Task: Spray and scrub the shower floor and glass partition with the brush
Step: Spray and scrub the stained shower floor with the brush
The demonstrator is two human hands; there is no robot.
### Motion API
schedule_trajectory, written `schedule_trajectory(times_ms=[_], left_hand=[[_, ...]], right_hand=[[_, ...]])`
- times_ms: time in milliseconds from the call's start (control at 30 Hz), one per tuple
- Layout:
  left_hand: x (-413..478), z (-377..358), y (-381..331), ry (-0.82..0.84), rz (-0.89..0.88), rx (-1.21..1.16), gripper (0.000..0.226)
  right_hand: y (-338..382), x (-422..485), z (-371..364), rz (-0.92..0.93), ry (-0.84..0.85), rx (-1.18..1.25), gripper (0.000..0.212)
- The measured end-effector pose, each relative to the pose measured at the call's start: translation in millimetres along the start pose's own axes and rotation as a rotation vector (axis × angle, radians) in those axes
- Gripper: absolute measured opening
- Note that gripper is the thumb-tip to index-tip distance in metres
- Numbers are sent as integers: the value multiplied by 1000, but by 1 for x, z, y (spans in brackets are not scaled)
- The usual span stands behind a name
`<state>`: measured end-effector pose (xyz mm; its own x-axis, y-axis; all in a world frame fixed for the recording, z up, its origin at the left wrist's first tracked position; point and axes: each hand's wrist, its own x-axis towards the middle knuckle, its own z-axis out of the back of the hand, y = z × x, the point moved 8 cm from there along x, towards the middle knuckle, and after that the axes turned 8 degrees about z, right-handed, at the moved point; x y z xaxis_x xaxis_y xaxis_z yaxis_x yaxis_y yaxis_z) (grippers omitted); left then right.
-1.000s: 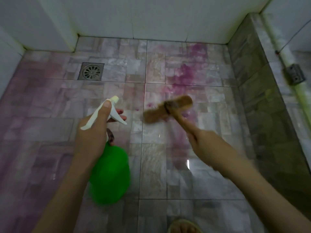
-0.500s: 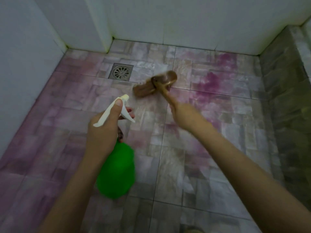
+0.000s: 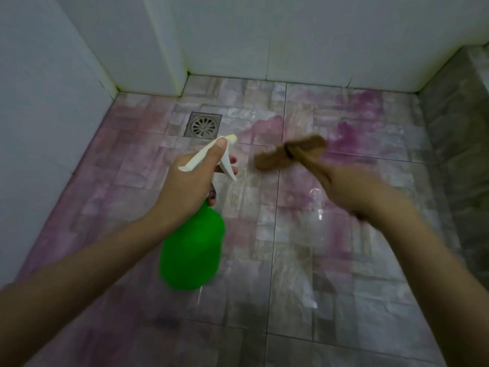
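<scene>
- The green spray bottle (image 3: 191, 255) hangs at centre-left over the wet shower floor (image 3: 317, 260).
- The left hand (image 3: 185, 192) grips the bottle's neck, with the thumb along the white spray head and the fingers curled at the trigger.
- The right hand (image 3: 352, 189), blurred, clasps the handle of the brush (image 3: 288, 153).
- The brown brush head is just right of the nozzle; contact with the tiles cannot be told.
- Beyond lie purple stains (image 3: 352, 144), then a square drain (image 3: 203, 125) near the white wall (image 3: 291, 35).
</scene>
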<state>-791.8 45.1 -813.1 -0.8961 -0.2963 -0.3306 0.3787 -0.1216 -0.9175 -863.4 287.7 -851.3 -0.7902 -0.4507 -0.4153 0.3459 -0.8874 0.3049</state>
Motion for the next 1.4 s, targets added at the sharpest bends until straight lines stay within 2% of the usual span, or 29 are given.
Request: schedule_trajectory(times_ms=[33, 100, 200, 267, 367, 467, 667, 733, 833, 900, 1033, 1133, 1233, 1300, 1400], left_hand=[[-1, 0, -8, 37, -20, 18, 28], [0, 3, -18, 92, -58, 67, 27], [-1, 2, -28, 156, -40, 130, 30], [-1, 2, -33, 183, -47, 154, 32], [1, -5, -31, 231, -51, 114, 34], [11, -15, -20, 267, -15, 98, 38], [13, -52, 3, 336, 93, 50, 34], [15, -57, 6, 351, 102, 56, 36], [24, -60, 15, 348, 88, 62, 36], [31, -62, 21, 347, 90, 58, 31], [33, -69, 32, 324, 99, 77, 40], [21, -80, 39, 345, 132, 98, 44], [14, -87, 35, 374, 154, 130, 32], [14, -95, 39, 392, 164, 127, 29], [13, -102, 34, 374, 148, 148, 41]], right_hand=[[-3, -28, -5, -70, 38, 50, 57], [-5, -41, -8, -130, 11, 114, 52], [-25, 14, 7, -93, -117, 38, 55], [-45, 37, 27, -119, -159, 38, 50], [-64, -12, 32, -240, -98, 115, 36], [-63, -64, 8, -333, -15, 196, 42], [-97, 29, 34, -268, -282, 43, 44], [-99, 15, 41, -317, -233, 90, 41], [-75, -58, 25, -410, -54, 159, 29], [-65, -87, 2, -470, 21, 160, 40], [-96, -57, -8, -384, -132, 102, 50], [-100, -112, -11, -445, -63, 208, 47], [-67, -173, -38, -484, 24, 244, 51], [-68, -146, -43, -430, -86, 195, 59], [-78, -81, -36, -331, -238, 90, 70]])
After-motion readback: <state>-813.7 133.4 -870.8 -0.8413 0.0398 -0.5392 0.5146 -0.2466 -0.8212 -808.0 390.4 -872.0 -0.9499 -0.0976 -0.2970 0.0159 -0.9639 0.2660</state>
